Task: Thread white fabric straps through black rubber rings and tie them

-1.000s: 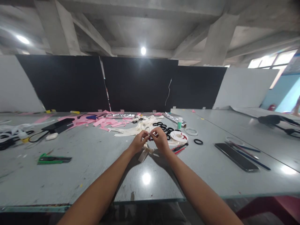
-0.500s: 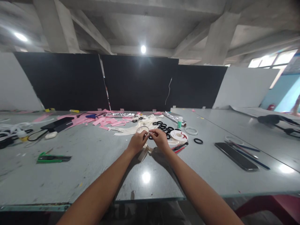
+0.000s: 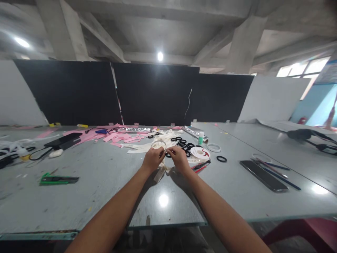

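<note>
My left hand [image 3: 153,159] is closed, its fingertips pinching a thin pale ring [image 3: 158,141] that stands up above the knuckles. Close beside it, my right hand [image 3: 179,157] is also closed, thumb and finger pressed together at the ring's right side; what they pinch is too small to tell. Below the hands a cream ribbon [image 3: 159,174] hangs or lies near the tabletop. Past my fingers are cream ribbon strips [image 3: 137,147] and several black rings [image 3: 182,143]. A white ribbon spool [image 3: 200,152] lies right of my right hand, beside a red and black cutter [image 3: 201,166].
A green cutter [image 3: 59,179] lies at left, with a black device [image 3: 63,140] behind it. Pink scraps [image 3: 116,136] spread along the back. At right are a phone [image 3: 263,175], pencils [image 3: 285,181], a single black ring [image 3: 221,159] and a green-and-white bottle [image 3: 200,138].
Both hands stay together at the ring with only slight finger movement. The whole view has shifted a little; the objects on the table lie as before.
</note>
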Tool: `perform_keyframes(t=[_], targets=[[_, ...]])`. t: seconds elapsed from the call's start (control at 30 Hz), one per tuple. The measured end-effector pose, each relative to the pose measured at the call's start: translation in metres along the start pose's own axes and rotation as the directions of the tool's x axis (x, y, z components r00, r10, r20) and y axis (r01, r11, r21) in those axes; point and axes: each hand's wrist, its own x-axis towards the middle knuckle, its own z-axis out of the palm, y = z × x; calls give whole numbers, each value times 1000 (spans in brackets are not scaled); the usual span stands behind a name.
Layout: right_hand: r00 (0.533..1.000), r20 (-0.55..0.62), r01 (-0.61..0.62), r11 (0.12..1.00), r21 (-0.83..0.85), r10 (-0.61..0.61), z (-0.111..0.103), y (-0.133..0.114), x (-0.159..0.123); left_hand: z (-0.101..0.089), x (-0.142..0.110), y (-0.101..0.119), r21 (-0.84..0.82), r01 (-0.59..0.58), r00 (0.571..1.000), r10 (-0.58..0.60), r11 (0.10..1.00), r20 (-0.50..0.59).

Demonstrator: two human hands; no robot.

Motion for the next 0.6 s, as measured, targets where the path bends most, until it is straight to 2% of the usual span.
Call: perform_keyframes(t=[0.07, 0.13, 0.2, 0.27, 0.33, 0.37, 0.4, 0.47, 0.53, 0.6], targets=[[999, -11, -52, 996, 79, 53, 2, -4, -1, 0, 0, 1, -50, 39, 999, -40, 998, -12], [987, -4, -155, 957, 245, 161, 7, -9, -1, 1, -1, 3, -120, 97, 994, -103, 988, -40], [963, 60, -262, 854, 448, 264, 13, -12, -1, 3, -1, 7, -208, 149, 984, -165, 967, -63], [934, 128, -339, 712, 615, 334, 18, -12, 0, 5, -1, 10, -307, 176, 976, -206, 935, -70], [901, 120, -370, 594, 715, 417, 19, -8, 2, 6, 0, 10, -380, 189, 969, -236, 905, -79], [881, 88, -370, 562, 740, 464, 17, -6, 4, 6, 1, 7, -390, 195, 965, -248, 900, -91], [862, 44, -364, 557, 746, 504, 14, -2, 5, 6, 2, 3, -376, 199, 962, -254, 905, -101], [851, -41, -350, 624, 698, 523, 6, 4, 7, 5, 2, -11, -271, 212, 962, -249, 939, -110], [857, -92, -344, 694, 632, 508, -1, 9, 9, 5, 1, -28, -90, 241, 966, -248, 966, -70], [840, -121, -352, 700, 621, 529, -3, 13, 9, 5, -3, -44, 88, 335, 942, -336, 938, 5]])
